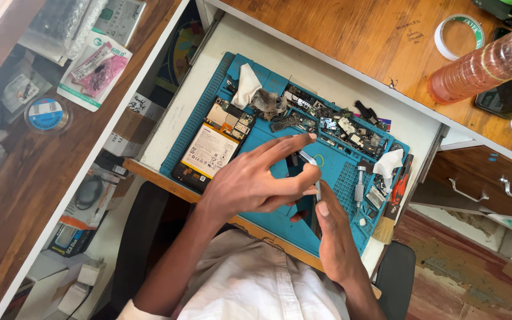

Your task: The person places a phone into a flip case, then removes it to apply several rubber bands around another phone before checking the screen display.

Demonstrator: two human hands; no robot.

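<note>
hands [256, 181] over blue mat [280, 222]

1. An opened phone [208, 148] with a pale battery lies at the left of the blue mat [280, 222].
2. A white cloth [246, 85] sits at the mat's upper edge.
3. A tape roll [458, 35] and an orange bottle [484, 64] lie on the tabletop [351, 41], upper right.
4. A brush [391, 207] rests at the mat's right edge.

A white pull-out drawer [176, 112] carries a blue work mat [280, 222] strewn with phone parts [339, 127].
</note>
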